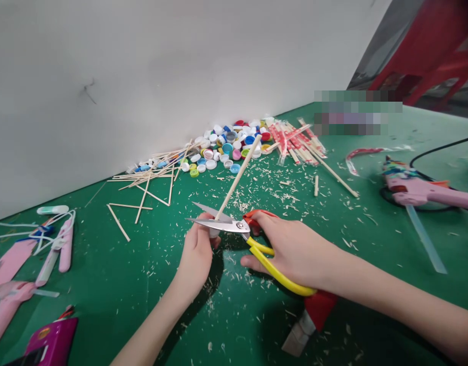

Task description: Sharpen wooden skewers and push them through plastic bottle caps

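Observation:
My left hand [197, 256] is closed around the lower end of a chopstick [239, 175], which tilts up and to the right. A small white piece [214, 233] shows by the fingers at its base; I cannot tell what it is. My right hand [294, 249] grips scissors [220, 224] by handles that look yellow and orange-red. Their blades are apart and point left, with the stick between them or just behind, close above my left thumb. Pale wood shavings [239, 201] lie scattered around both hands.
Against the white wall lie loose sticks [150, 175], bottle caps [222, 147] and wrapped chopsticks [294, 142]. Pink glue guns [420, 190] [12, 307] lie right and left. A purple box [53, 340] is front left; a red tool with a flat greyish end [300, 335] is under my right forearm.

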The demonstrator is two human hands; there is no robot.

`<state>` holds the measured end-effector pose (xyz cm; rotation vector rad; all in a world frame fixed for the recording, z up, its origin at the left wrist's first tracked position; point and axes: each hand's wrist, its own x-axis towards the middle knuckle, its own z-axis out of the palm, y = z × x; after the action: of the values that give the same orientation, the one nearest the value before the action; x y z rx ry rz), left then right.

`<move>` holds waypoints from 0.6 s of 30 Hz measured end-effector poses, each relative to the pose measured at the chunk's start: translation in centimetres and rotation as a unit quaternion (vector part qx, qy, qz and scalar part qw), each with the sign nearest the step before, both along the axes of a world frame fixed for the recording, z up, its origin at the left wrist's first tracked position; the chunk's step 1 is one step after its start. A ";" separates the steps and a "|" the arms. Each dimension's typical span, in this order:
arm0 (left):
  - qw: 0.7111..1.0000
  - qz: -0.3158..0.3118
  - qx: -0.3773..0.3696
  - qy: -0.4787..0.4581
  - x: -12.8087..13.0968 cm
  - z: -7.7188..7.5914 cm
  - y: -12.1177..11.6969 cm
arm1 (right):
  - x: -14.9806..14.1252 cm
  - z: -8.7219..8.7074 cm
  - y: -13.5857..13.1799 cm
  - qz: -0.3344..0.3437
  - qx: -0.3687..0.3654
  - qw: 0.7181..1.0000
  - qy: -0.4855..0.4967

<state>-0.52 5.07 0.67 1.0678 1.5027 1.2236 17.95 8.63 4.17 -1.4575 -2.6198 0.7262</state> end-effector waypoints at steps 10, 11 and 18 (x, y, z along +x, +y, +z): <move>0.999 -0.013 0.001 0.051 -0.1 1.4 -0.3 | -0.2 -0.9 0.2 0.010 0.063 0.997 -0.031; 0.999 -0.006 -0.005 0.052 0.0 1.5 -0.3 | -0.2 -0.9 0.2 0.011 0.065 0.997 -0.032; 0.998 0.013 -0.037 0.059 0.0 1.5 -0.2 | -0.1 -1.0 0.3 0.013 0.101 0.993 -0.063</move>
<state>-0.53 4.91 2.13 1.0899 1.6435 1.1306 17.84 8.88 3.20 -1.4590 -2.7130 0.3684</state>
